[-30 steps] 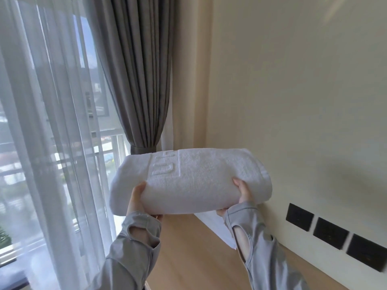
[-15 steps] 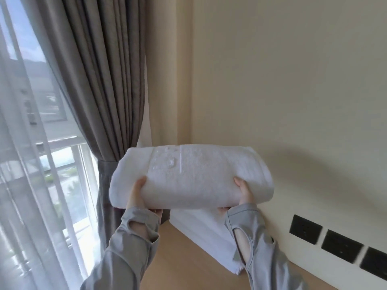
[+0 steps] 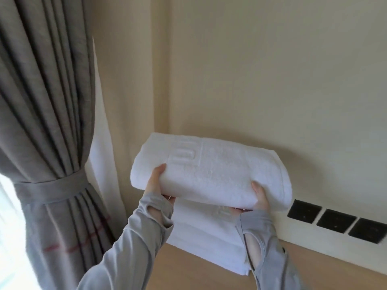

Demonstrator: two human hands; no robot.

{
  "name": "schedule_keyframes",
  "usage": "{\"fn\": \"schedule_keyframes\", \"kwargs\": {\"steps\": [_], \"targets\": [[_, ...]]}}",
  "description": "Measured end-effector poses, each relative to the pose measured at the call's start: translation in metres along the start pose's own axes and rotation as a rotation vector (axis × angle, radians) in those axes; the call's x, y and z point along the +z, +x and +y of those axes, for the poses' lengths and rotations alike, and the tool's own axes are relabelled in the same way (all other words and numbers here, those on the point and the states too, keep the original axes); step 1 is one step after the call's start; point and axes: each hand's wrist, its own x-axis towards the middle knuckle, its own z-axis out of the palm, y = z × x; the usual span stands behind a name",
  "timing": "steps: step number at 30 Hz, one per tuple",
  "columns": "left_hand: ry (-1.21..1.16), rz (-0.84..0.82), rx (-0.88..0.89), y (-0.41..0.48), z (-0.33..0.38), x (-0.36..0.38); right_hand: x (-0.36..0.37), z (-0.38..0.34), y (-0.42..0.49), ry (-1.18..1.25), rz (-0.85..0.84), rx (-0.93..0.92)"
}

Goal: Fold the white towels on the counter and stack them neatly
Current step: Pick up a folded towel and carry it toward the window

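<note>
A thick folded white towel (image 3: pixel 211 174) with an embossed mark is held in the air by both hands. My left hand (image 3: pixel 156 182) grips its near left edge, thumb on top and fingers underneath. My right hand (image 3: pixel 259 197) grips its near right edge the same way. Just below it lies a stack of folded white towels (image 3: pixel 201 241) on the wooden counter (image 3: pixel 188 275), pushed into the corner by the wall. The held towel hovers over this stack and hides its far part.
A grey curtain (image 3: pixel 48 122) tied back with a band hangs at the left. A beige wall (image 3: pixel 272 80) rises right behind the stack. Three black wall sockets (image 3: pixel 335 221) sit low on the wall at the right.
Both hands carried the folded towel forward and down toward the stack in the corner. The view swung right and down, so more of the stack shows and the window has left the frame.
</note>
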Motion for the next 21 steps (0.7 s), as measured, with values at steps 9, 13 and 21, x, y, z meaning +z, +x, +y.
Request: {"fn": "schedule_keyframes", "kwargs": {"steps": [9, 13, 21], "targets": [[0.066, -0.074, -0.156, 0.092, -0.005, 0.008, -0.007, 0.044, 0.043, 0.175, 0.070, -0.214], [0.040, -0.067, -0.171, 0.130, -0.030, -0.013, -0.034, 0.066, 0.072, 0.188, 0.128, -0.211], [0.135, -0.030, -0.175, 0.159, -0.063, -0.053, -0.077, 0.091, 0.085, 0.077, 0.279, -0.098]]}}
